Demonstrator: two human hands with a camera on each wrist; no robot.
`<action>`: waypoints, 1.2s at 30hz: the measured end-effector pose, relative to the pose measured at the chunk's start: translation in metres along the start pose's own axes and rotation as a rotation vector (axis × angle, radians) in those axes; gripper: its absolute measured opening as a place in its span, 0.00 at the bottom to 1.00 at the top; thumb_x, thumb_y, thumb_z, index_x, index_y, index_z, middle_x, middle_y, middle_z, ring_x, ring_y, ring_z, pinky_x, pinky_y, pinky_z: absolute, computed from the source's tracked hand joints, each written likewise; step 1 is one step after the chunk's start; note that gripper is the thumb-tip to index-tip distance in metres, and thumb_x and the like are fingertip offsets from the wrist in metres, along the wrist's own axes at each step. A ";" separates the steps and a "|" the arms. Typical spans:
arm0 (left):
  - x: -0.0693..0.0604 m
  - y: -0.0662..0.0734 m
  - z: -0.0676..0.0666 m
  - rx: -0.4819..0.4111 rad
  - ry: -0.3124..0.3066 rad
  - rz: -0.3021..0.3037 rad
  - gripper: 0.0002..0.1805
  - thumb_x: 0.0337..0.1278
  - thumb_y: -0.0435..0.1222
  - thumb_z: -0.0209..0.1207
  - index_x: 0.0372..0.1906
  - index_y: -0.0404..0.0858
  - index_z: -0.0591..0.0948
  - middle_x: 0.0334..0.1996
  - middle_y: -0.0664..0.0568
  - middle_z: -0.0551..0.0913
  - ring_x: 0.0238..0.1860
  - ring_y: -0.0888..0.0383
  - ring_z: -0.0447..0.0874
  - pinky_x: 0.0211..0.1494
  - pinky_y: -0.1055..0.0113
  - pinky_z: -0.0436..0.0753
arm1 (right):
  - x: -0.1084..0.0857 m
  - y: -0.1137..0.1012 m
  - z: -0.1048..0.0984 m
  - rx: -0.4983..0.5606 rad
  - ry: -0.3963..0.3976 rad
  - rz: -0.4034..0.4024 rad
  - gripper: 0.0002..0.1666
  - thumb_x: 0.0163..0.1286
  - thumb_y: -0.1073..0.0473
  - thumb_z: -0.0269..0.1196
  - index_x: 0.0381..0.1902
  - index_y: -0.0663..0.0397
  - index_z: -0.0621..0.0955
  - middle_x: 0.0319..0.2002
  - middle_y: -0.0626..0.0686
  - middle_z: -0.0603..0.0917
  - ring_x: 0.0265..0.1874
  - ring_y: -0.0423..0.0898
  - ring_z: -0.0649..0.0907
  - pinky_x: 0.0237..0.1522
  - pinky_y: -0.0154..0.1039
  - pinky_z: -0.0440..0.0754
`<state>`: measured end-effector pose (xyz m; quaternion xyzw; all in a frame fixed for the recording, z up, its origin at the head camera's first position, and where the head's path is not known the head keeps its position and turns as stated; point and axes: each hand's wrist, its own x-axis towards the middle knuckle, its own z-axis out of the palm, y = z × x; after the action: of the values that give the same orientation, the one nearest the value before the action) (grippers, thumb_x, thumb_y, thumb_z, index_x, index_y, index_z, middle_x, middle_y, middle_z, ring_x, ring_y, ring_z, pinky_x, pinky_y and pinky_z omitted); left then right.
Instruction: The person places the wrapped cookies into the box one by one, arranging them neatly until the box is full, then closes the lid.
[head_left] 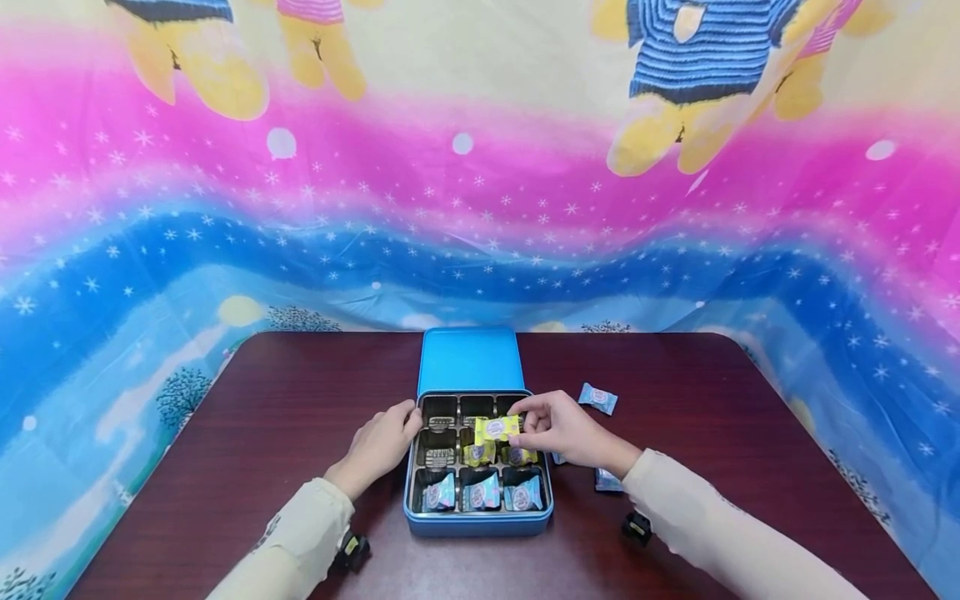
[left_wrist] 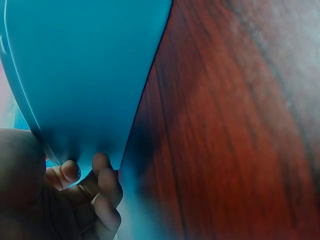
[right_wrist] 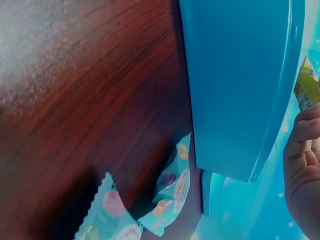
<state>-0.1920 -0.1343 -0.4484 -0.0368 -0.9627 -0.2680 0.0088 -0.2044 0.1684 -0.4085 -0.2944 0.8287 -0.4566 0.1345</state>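
My right hand (head_left: 564,429) pinches a yellow wrapped candy (head_left: 495,429) above the middle of an open blue tin (head_left: 480,525). The candy also shows at the edge of the right wrist view. Three blue wrapped candies (head_left: 482,493) sit in the front row of the tin's divided tray. Two yellow candies (head_left: 478,454) lie in the middle and right cells of the middle row. My left hand (head_left: 381,440) holds the tin's left side near its back corner, its bent fingers (left_wrist: 110,185) against the wall. The right hand partly hides the back right cell.
The tin's lid (head_left: 469,360) lies folded back behind it. Right of the tin, a blue candy (head_left: 597,398) lies toward the back and another (head_left: 608,481) near the right forearm. One more peeks out beside the tin. A patterned cloth (head_left: 480,208) hangs behind the dark wooden table (head_left: 300,383).
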 end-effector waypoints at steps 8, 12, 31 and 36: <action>0.000 0.001 -0.001 -0.017 -0.008 -0.007 0.15 0.74 0.45 0.45 0.27 0.47 0.70 0.19 0.54 0.66 0.22 0.56 0.67 0.27 0.61 0.65 | 0.003 -0.009 0.006 -0.023 -0.030 -0.014 0.24 0.66 0.56 0.70 0.57 0.61 0.81 0.22 0.45 0.77 0.18 0.35 0.69 0.34 0.33 0.78; 0.000 0.001 -0.001 -0.015 -0.008 -0.008 0.15 0.74 0.45 0.45 0.27 0.47 0.70 0.19 0.54 0.66 0.22 0.56 0.67 0.26 0.61 0.65 | 0.006 -0.015 0.008 -0.034 -0.040 0.001 0.26 0.66 0.56 0.70 0.59 0.61 0.80 0.22 0.44 0.77 0.18 0.34 0.69 0.35 0.33 0.79; -0.001 0.003 -0.002 -0.010 -0.017 -0.006 0.15 0.74 0.45 0.46 0.28 0.46 0.70 0.20 0.53 0.67 0.22 0.56 0.67 0.26 0.62 0.64 | 0.020 -0.034 0.025 -0.108 -0.078 -0.011 0.25 0.65 0.57 0.71 0.56 0.65 0.82 0.21 0.44 0.79 0.17 0.35 0.71 0.32 0.32 0.79; -0.001 0.003 -0.003 -0.002 -0.024 -0.010 0.14 0.74 0.45 0.45 0.29 0.46 0.71 0.21 0.53 0.68 0.23 0.55 0.68 0.27 0.61 0.65 | 0.021 -0.039 0.028 -0.113 -0.087 0.002 0.25 0.65 0.57 0.71 0.56 0.64 0.82 0.21 0.43 0.77 0.17 0.35 0.71 0.32 0.32 0.79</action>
<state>-0.1911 -0.1336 -0.4444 -0.0354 -0.9626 -0.2686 -0.0039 -0.1928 0.1203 -0.3905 -0.3202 0.8469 -0.3956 0.1541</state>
